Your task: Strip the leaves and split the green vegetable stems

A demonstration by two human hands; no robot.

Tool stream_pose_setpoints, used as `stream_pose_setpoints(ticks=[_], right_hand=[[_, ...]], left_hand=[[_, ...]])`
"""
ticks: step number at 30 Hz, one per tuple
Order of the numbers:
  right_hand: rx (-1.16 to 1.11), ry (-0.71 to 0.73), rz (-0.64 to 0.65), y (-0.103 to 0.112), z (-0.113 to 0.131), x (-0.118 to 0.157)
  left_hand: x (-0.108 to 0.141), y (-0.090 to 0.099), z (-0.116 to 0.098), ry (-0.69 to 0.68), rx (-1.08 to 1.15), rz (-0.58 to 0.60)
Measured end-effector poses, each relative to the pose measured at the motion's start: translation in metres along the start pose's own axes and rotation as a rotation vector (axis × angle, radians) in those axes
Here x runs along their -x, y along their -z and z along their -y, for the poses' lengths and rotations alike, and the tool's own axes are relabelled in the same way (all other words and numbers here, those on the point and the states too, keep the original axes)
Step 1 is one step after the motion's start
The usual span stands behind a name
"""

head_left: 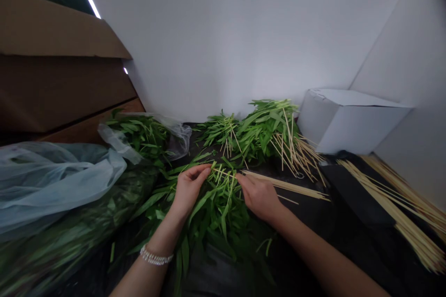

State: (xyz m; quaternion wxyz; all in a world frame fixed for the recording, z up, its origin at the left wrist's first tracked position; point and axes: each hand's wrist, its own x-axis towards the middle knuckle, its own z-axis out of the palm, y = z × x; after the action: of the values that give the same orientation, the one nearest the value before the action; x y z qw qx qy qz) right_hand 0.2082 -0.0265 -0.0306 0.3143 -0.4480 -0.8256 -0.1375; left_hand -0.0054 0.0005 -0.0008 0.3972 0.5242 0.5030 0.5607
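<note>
Green stems [219,175] lie crosswise over a thin wooden stick [226,173] that spans the gap between the person's 2 hands, at the middle of the work area. The left hand [191,184] has its thumb and fingertips pinched together on a stem at the stick's left end. The right hand [259,196] clamps the other end of the stick between thumb and forefinger. The 2 hands are apart, with the stems between them, and their leaves [216,222] hang and spread below over a dark surface [296,255]. A beaded bracelet [155,256] circles the left wrist.

Just beside the right hand, loose pale sticks [299,187] lie side by side. Farther back, 2 heaps of leafy greens rest near the wall [244,32], a small heap [219,130] and a larger heap [265,125], both with sticks jutting out. A white box [362,123] stands right of them, and more sticks [393,209] lie near a black block [358,192]. On the left, a translucent bag [52,176] covers part of some blurred greens [94,227], below a cardboard box [52,90].
</note>
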Motion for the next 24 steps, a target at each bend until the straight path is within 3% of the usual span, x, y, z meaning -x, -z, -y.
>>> stream_pose_setpoints(ticks=[24], right_hand=[[-0.022, 0.045, -0.022, -0.0011, 0.0022, 0.001]], left_hand=[[-0.0019, 0.0017, 0.0028, 0.139, 0.128, 0.139]])
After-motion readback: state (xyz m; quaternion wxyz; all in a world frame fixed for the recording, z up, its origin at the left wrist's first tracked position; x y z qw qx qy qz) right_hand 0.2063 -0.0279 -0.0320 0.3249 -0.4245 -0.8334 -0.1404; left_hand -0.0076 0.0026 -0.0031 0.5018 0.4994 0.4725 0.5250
